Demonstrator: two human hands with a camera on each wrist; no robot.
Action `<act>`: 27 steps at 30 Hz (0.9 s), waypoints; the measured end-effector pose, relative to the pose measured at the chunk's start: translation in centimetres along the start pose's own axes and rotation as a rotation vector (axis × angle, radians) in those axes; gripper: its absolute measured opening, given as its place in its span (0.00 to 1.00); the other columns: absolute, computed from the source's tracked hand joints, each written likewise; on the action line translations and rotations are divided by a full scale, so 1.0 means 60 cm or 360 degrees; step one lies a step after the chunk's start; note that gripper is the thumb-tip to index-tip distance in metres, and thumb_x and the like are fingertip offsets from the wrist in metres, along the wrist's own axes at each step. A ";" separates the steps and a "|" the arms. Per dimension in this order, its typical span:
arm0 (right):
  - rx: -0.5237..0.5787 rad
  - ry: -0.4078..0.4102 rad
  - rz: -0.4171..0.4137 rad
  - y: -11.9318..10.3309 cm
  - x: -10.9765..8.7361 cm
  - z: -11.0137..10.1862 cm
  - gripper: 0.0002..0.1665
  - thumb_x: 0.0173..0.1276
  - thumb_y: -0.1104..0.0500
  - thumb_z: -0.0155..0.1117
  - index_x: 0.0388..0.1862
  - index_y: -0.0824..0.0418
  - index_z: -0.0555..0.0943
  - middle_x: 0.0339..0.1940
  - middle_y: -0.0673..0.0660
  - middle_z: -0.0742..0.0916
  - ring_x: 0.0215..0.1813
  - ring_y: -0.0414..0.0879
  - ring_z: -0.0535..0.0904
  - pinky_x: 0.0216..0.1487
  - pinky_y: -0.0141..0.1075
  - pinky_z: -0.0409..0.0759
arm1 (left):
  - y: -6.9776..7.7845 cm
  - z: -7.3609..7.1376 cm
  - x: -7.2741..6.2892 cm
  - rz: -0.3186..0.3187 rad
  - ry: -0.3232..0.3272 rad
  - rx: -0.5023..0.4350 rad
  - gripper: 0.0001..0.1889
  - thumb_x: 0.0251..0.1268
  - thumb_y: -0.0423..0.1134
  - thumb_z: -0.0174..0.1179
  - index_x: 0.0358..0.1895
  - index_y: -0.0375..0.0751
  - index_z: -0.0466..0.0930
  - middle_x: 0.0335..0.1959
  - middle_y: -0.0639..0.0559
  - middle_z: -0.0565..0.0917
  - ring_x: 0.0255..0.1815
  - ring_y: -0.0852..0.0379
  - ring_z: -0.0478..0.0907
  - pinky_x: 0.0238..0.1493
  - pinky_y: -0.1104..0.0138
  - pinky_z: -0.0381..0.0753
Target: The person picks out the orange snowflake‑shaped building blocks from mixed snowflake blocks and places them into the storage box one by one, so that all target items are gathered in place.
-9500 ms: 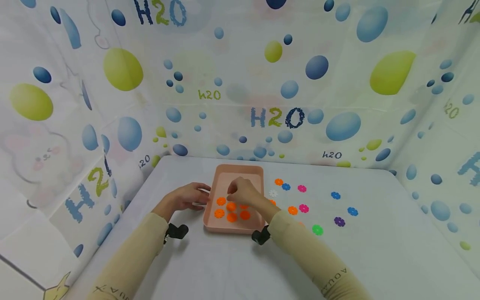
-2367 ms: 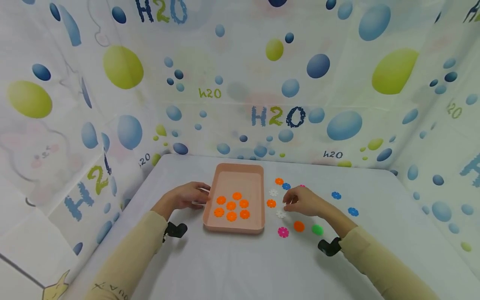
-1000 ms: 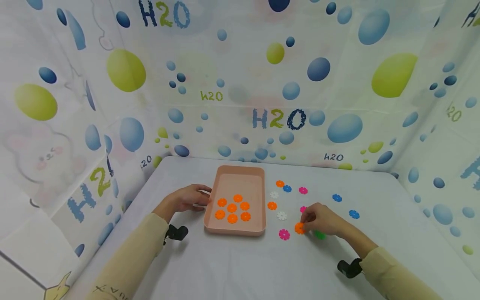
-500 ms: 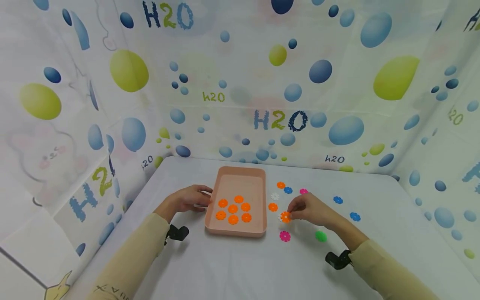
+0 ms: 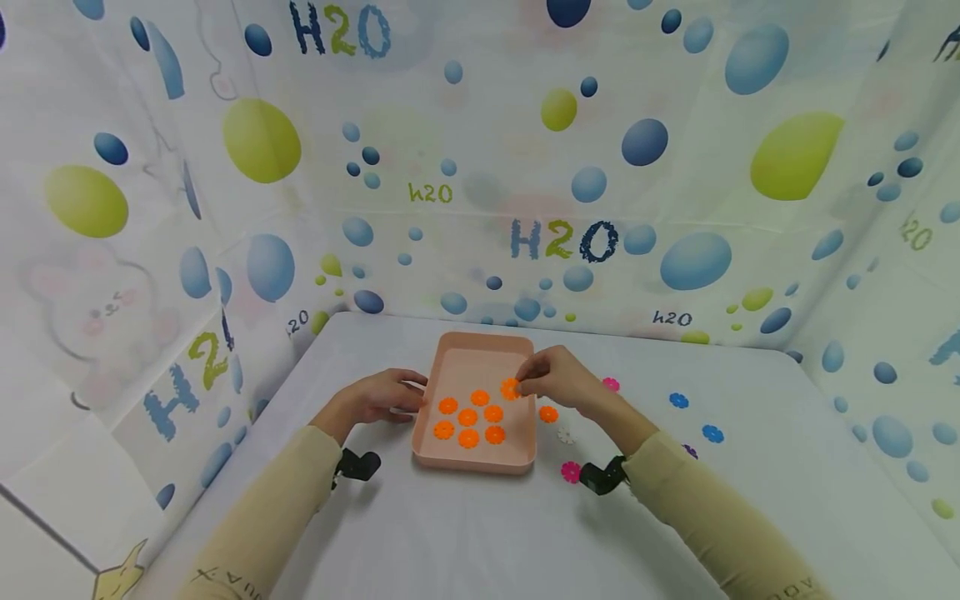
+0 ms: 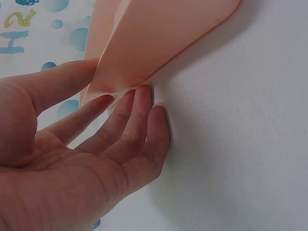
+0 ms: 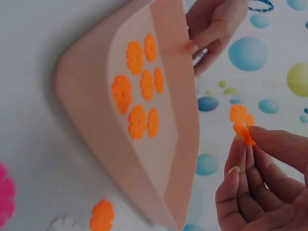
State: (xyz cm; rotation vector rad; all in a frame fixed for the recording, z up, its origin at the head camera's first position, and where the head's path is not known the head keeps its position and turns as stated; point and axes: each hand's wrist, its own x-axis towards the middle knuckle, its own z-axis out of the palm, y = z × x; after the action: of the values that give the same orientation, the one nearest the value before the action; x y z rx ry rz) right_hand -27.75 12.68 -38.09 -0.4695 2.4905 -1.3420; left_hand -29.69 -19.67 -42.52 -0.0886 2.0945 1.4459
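A pink tray (image 5: 474, 468) lies on the white-covered table, with several orange flower-shaped building discs (image 5: 468, 417) flat in its near half. Over its right side, my right hand (image 5: 558, 379) pinches one more orange disc (image 7: 240, 118) between thumb and fingertips. In the right wrist view that disc is tilted up, apart from those in the tray. My left hand (image 5: 382, 394) rests at the tray's left side, fingers loosely bent. The left wrist view puts its thumb at the rim and other fingertips against the outer wall (image 6: 139, 43).
Right of the tray lie an orange disc (image 5: 549, 414), a white disc (image 5: 566, 436) and pink discs (image 5: 571, 472). Two blue discs (image 5: 678, 400) and a partly covered purple disc (image 5: 689, 451) are farther right. A dotted curtain (image 5: 480, 167) stands behind the table.
My right hand left the tray, moved right, picked up an orange disc near the green one and carried it left over the tray. My left hand has stayed at the tray's side.
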 end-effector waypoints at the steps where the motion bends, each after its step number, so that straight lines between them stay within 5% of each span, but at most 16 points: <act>1: 0.0004 0.0002 0.0009 -0.006 0.008 0.005 0.06 0.69 0.62 0.69 0.42 0.63 0.86 0.37 0.55 0.89 0.49 0.63 0.83 0.52 0.47 0.84 | 0.000 0.000 0.000 0.0001 0.0002 0.0000 0.30 0.71 0.32 0.61 0.74 0.34 0.64 0.66 0.36 0.75 0.54 0.46 0.79 0.63 0.50 0.79; 9: 0.0055 -0.0059 0.0033 -0.033 0.073 0.040 0.05 0.67 0.63 0.70 0.39 0.64 0.86 0.35 0.55 0.89 0.46 0.58 0.86 0.50 0.48 0.84 | 0.000 -0.001 0.002 -0.0003 0.0008 -0.0010 0.31 0.70 0.32 0.61 0.74 0.34 0.64 0.65 0.36 0.76 0.54 0.46 0.79 0.63 0.50 0.79; 16: -0.0151 -0.0068 0.0107 -0.051 0.112 0.060 0.03 0.65 0.61 0.73 0.37 0.60 0.88 0.33 0.52 0.90 0.48 0.60 0.84 0.55 0.52 0.83 | 0.000 -0.002 0.004 0.0007 -0.0008 -0.0013 0.31 0.71 0.32 0.61 0.74 0.34 0.64 0.66 0.36 0.75 0.55 0.45 0.78 0.64 0.50 0.78; 27: -0.0176 -0.0104 0.0151 -0.035 0.163 0.091 0.02 0.67 0.64 0.70 0.36 0.63 0.86 0.35 0.56 0.86 0.40 0.52 0.79 0.49 0.44 0.83 | 0.001 -0.004 0.001 0.0004 -0.0038 -0.0013 0.30 0.71 0.32 0.61 0.74 0.34 0.64 0.66 0.36 0.75 0.55 0.45 0.78 0.64 0.50 0.78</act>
State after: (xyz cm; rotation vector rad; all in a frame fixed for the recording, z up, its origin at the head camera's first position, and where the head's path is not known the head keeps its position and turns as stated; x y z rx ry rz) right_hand -34.25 3.54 -40.05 -0.4058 2.5087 -1.1402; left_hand -29.85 -19.83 -42.47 -0.0715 2.0705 1.4500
